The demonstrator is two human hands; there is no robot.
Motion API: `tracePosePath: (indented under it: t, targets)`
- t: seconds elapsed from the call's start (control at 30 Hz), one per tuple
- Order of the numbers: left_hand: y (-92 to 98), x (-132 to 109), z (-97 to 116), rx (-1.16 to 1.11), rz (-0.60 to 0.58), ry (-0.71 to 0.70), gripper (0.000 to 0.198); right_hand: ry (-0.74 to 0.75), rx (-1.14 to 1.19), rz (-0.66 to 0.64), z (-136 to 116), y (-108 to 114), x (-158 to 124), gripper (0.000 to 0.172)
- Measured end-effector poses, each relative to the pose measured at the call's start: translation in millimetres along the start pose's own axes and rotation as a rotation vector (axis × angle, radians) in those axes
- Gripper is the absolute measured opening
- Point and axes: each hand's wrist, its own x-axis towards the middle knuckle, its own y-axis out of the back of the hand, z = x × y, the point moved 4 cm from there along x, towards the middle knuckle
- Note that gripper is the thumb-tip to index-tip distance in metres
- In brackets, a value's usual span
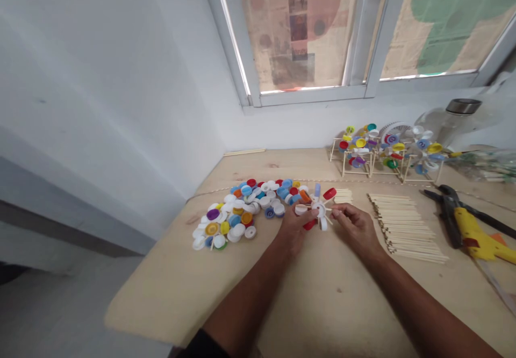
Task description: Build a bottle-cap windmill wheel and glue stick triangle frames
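The person has the little cap wheel [320,208] (white plastic hub, thin wooden spokes, red, blue and white bottle caps on the tips) low over the pale wooden surface [322,304], just in front of the heap of loose coloured plastic bottle caps [242,213]. Whether it touches the surface is hard to tell.

The left hand [296,228] has its fingers closed on the wheel's lower left side by a red cap. The right hand [355,222] looks pinched on a spoke end at the right.

Biggest risk, imo, is those spokes. They're skinny, and both hands grip out at the rim rather than the hub, so any twist between the hands could snap one or pop a cap off. A dropped cap would vanish into the heap. The neat row of pale wooden sticks [405,226] lies right by the right wrist, so an elbow swing could scatter them toward the yellow glue gun [479,237].
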Motion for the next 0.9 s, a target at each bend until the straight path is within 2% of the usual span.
tracePosePath:
  t: [0.23,0.47,0.6,0.9]
  targets:
    - [5.2,2.1,7.5,0.019,0.034,-0.006,0.033,-0.037,0.019,0.045,-0.8,-0.7,-0.8,0.028]
    - [24.9,12.5,30.0,-0.082,0.19,-0.173,0.035,-0.045,-0.074,0.126,3.7,5.4,1.0,0.037]
    - [28.0,13.9,32.8,-0.09,0.219,-0.217,0.031,-0.024,-0.23,0.1,-0.1,3.1,-1.1,0.034]
    - [25.8,13.5,29.0,-0.103,0.229,-0.219,0.037,0.154,-0.467,-0.02,4.2,-5.2,-2.9,0.024]
